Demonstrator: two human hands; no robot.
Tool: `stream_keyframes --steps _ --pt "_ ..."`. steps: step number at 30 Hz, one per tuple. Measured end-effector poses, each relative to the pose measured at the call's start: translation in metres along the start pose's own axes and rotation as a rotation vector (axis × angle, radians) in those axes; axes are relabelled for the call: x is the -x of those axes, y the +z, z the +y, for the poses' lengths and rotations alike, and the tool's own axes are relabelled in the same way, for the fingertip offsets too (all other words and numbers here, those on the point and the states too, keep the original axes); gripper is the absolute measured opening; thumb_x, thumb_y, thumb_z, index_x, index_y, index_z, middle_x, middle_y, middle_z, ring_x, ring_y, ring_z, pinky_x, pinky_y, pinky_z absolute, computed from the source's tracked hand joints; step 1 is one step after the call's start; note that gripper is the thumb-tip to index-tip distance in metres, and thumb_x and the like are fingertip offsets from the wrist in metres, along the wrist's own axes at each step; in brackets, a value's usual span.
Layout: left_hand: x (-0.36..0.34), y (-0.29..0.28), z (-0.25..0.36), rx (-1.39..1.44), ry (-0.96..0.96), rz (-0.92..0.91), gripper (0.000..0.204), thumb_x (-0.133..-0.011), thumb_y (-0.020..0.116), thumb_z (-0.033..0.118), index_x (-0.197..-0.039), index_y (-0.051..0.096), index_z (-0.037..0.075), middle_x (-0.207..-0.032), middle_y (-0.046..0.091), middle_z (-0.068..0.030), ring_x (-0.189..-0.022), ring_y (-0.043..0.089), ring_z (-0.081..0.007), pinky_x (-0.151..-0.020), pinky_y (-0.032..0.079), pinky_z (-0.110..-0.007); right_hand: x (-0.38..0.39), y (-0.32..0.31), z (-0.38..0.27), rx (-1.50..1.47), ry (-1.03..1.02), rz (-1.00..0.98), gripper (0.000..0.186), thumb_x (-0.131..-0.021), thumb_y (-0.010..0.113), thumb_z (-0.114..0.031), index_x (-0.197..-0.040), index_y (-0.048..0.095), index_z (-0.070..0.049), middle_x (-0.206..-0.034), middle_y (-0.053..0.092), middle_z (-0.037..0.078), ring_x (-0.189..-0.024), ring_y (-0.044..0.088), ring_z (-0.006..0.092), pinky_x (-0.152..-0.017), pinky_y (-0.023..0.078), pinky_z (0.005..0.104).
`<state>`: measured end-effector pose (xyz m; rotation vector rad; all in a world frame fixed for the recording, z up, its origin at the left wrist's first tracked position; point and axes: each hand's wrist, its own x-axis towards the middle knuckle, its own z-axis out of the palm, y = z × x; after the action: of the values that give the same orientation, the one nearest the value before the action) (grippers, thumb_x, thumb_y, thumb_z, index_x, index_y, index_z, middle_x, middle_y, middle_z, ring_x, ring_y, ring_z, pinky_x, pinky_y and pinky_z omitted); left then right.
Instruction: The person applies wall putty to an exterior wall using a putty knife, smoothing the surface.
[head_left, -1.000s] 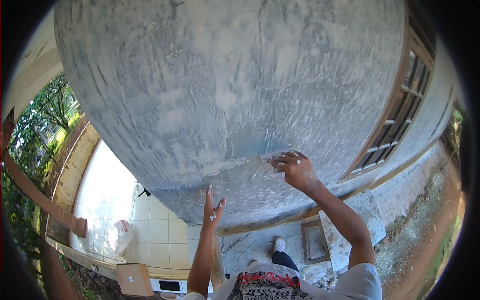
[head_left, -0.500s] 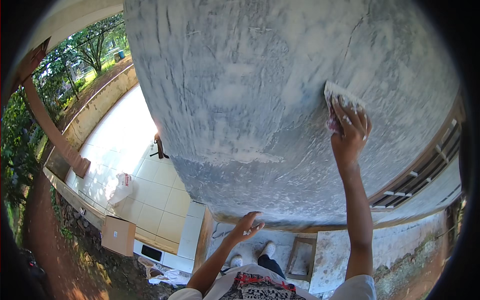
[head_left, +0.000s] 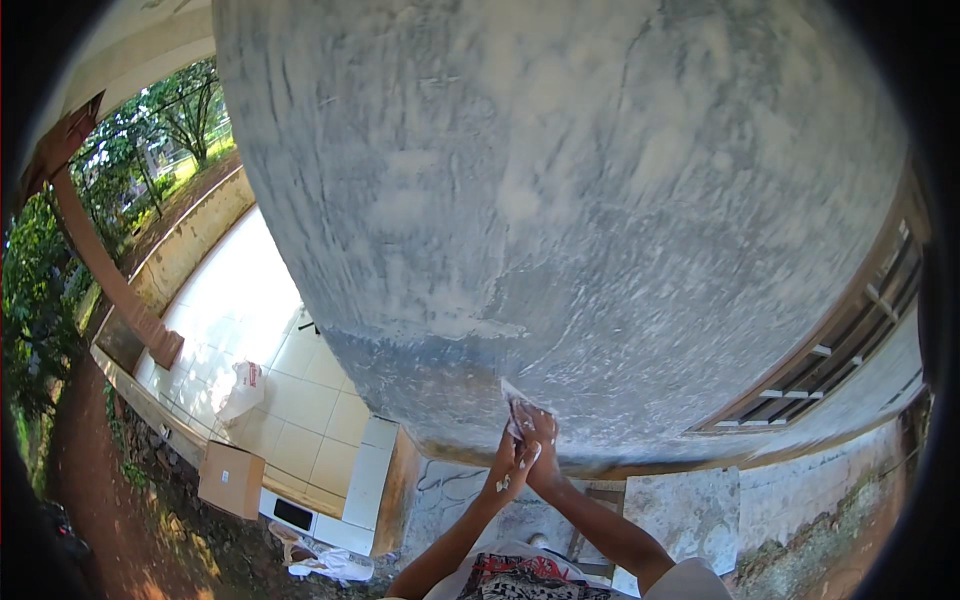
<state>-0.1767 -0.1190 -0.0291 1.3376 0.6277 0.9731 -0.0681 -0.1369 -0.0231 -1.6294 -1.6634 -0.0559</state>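
Note:
In front of me rises a grey wall (head_left: pixel 420 230) with patchy white putty smeared over it. Low before it, my right hand (head_left: pixel 541 432) is closed round a flat putty scraper (head_left: pixel 511 392) coated in white. My left hand (head_left: pixel 508 468) meets the right one from the left, its fingers pressed together at the scraper's lower side; part of its grip is hidden. White putty spots both hands. The scraper's thin edge points up, close to the wall; whether it touches cannot be told.
A barred window (head_left: pixel 810 360) is set in the wall at right. On the left lie a tiled floor (head_left: pixel 300 440) with a white plastic bag (head_left: pixel 240 390), and a cardboard box (head_left: pixel 231 478) by the ledge. Below me are a concrete slab (head_left: pixel 680 510) and a wooden frame (head_left: pixel 598 515).
My right hand has come down and left with the scraper, away from the upper wall. The left hand, apart and open before, has moved up to meet it.

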Motion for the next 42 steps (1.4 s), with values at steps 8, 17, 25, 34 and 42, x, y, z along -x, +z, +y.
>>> stream_keyframes --steps 8,17,25,34,42 --pt "-0.019 0.056 0.011 0.283 -0.104 0.26 0.032 -0.108 0.06 0.029 -0.122 0.064 0.001 -0.117 0.068 -0.0091 -0.105 0.064 -0.0134 -0.091 0.052 -0.031 0.024 -0.071 0.016 0.046 -0.019 -0.025 0.065 -0.082 0.077 -0.02 -0.142 0.058 -0.005 -0.151 0.051 0.018 -0.143 0.038 0.044 -0.117 0.022 0.0616" --pt "-0.045 0.114 0.047 0.631 -0.114 0.134 0.047 -0.107 0.06 0.034 -0.143 0.053 0.003 -0.138 0.061 -0.0093 -0.13 0.057 -0.0252 -0.107 0.046 -0.049 0.067 -0.163 0.054 -0.105 0.184 0.287 0.062 -0.082 0.081 -0.018 -0.141 0.061 -0.013 -0.15 0.05 0.016 -0.138 0.042 0.0417 -0.114 0.03 0.0564" --pt "-0.024 0.196 0.08 -0.233 0.302 0.074 0.034 -0.11 0.048 0.019 -0.133 0.054 -0.005 -0.109 0.069 -0.019 -0.099 0.068 -0.0308 -0.086 0.051 -0.038 0.019 -0.217 0.043 0.247 0.163 0.229 0.073 -0.081 0.078 -0.025 -0.147 0.054 -0.006 -0.152 0.045 0.023 -0.14 0.039 0.0462 -0.116 0.028 0.0578" --pt "-0.068 0.192 0.19 -0.71 0.947 -0.148 0.051 -0.102 0.06 0.03 -0.14 0.051 -0.002 -0.145 0.047 -0.0275 -0.136 0.044 -0.0447 -0.113 0.033 -0.055 -0.083 -0.317 0.037 -0.174 -0.183 0.469 0.045 -0.076 0.064 0.012 -0.118 0.074 -0.001 -0.114 0.073 0.022 -0.105 0.071 0.0394 -0.088 0.057 0.0389" --pt "-0.194 0.128 0.244 -0.89 1.323 0.044 0.031 -0.084 0.073 0.004 -0.114 0.067 0.005 -0.104 0.07 -0.0104 -0.096 0.063 -0.0311 -0.087 0.047 -0.044 -0.227 -0.495 -0.066 0.437 -0.234 0.608 0.044 -0.082 0.063 -0.002 -0.119 0.079 -0.02 -0.105 0.076 0.013 -0.083 0.072 0.0366 -0.074 0.057 0.0421"
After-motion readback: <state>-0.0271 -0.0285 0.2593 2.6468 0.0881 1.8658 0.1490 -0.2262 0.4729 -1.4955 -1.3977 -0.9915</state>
